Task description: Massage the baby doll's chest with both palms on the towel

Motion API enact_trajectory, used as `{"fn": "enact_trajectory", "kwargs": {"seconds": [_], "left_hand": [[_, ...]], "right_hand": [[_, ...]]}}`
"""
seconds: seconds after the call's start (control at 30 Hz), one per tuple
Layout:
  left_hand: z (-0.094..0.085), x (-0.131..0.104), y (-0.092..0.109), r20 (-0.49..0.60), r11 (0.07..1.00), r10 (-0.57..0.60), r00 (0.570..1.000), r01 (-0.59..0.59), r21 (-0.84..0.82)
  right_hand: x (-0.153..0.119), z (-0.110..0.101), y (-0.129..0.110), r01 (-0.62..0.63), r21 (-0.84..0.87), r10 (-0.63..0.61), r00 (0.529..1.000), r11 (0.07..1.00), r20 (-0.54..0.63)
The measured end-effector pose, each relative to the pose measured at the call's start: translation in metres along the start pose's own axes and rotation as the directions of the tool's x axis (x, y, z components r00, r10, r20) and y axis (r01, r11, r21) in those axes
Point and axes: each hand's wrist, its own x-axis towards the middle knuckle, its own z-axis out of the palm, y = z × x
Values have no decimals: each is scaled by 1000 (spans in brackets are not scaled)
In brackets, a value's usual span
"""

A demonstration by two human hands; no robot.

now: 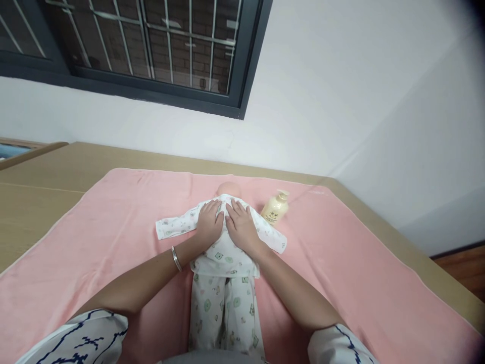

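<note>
A baby doll in a white long-sleeved top and trousers with small green prints lies stretched out on a pink blanket. Its smooth, bald head points to the wall, and both sleeves spread sideways. My left hand rests flat on the left side of the doll's upper body, fingers extended. On the right side, my right hand lies flat too, close beside the left. Both touch the cloth and hold nothing. Which way the doll faces I cannot tell.
A cream pump bottle lies tilted on the blanket by the doll's right-hand sleeve. Under the blanket is a wooden surface that meets the white wall. A dark-framed window with bars sits above.
</note>
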Motion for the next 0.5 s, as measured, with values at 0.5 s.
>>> {"fn": "enact_trajectory", "kwargs": {"seconds": [0.5], "left_hand": [[-22, -11, 59, 304, 990, 75, 950, -108, 91]], "right_hand": [[-23, -113, 9, -37, 88, 27, 994, 995, 110]]}}
